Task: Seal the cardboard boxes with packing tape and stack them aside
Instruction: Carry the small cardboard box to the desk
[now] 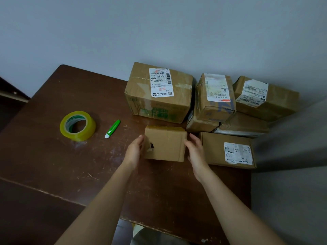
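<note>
Flanking small box [165, 143] with left hand [134, 150] and right hand [195, 149], fingers straight, grasping nothing | tape [77, 125], cutter [112, 129] nearby on table [53, 156]

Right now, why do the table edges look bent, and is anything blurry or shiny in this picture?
Head view: the wide-angle lens bows the table edges and tilts the wall; light is dim and even, shadows soft. The tape roll shows a faint sheen. The left hand is slightly smeared beside the small box; the right hand is sharper. The grey area at far right is blurred.
</note>
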The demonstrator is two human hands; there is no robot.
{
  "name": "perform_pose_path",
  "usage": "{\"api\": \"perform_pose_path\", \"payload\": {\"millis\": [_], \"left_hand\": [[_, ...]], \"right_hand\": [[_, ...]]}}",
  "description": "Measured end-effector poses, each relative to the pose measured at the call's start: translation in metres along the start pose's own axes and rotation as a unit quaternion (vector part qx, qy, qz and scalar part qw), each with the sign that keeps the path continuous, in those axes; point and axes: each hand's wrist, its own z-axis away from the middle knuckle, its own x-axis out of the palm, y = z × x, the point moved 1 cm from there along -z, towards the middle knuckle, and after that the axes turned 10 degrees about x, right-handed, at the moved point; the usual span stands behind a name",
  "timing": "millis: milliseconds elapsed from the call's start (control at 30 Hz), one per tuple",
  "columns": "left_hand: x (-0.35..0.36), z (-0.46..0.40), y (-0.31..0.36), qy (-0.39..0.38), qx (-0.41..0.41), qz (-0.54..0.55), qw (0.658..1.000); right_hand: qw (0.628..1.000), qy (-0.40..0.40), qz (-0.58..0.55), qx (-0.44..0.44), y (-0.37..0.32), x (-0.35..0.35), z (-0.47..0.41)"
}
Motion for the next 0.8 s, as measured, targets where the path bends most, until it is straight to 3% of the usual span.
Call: {"api": "perform_pose_path", "payload": {"millis": [167, 367, 433, 567, 800], "left_hand": [[-0.009, -0.001, -0.015, -0.065, 0.019, -0.103, 0.992], [-0.011, -0.001, -0.011, -0.006, 0.081, -0.113, 0.99], [-0.011, -0.002, -0.009, 0.009, 0.114, -0.12, 0.986], [-0.009, -0.002, 0.004, 0.106, 0.182, -0.138, 0.968], [0.001, -0.006, 0.022, 0.099, 0.118, -0.01, 0.988]], "right_hand": [[0.99, -0.037, 0.125, -0.044, 0.004, 0.01, -0.004], [0.974, 0.093, 0.192, -0.07, -0.004, 0.007, -0.011], [0.98, 0.076, 0.174, -0.057, -0.002, 0.004, -0.013], [0.997, 0.044, 0.007, -0.059, -0.01, -0.001, -0.01], [0.998, 0.007, -0.031, -0.046, -0.025, 0.003, -0.004]]}}
